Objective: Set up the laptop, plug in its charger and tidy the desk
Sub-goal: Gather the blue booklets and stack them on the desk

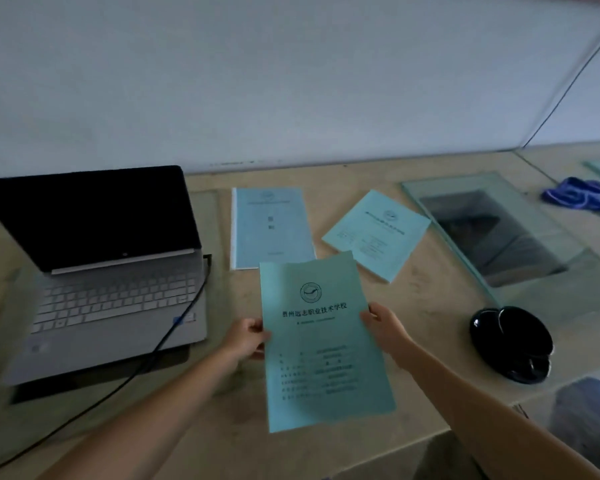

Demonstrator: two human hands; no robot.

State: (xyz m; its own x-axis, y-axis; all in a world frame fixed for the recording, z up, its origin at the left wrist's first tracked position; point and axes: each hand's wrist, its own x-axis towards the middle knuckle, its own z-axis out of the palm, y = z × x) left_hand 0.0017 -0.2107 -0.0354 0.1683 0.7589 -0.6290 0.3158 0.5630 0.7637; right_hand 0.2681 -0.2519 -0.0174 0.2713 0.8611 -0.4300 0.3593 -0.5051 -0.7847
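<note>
A silver laptop [111, 292] stands open at the left of the desk, its screen dark. A black charger cable [174, 330] runs from its right side down across the desk to the bottom left. Above the desk's middle I hold a teal booklet [323, 344] with printed characters on its cover. My left hand [248, 336] grips its left edge and my right hand [383, 322] grips its right edge. Two more teal booklets lie flat behind it: one [272, 226] straight, one [378, 233] turned at an angle.
A black glossy ashtray-like dish [511, 342] sits at the right. A glass pane [492, 230] lies over a dark sheet at the back right. A blue lanyard [575, 194] lies at the far right. A white wall backs the desk [430, 306].
</note>
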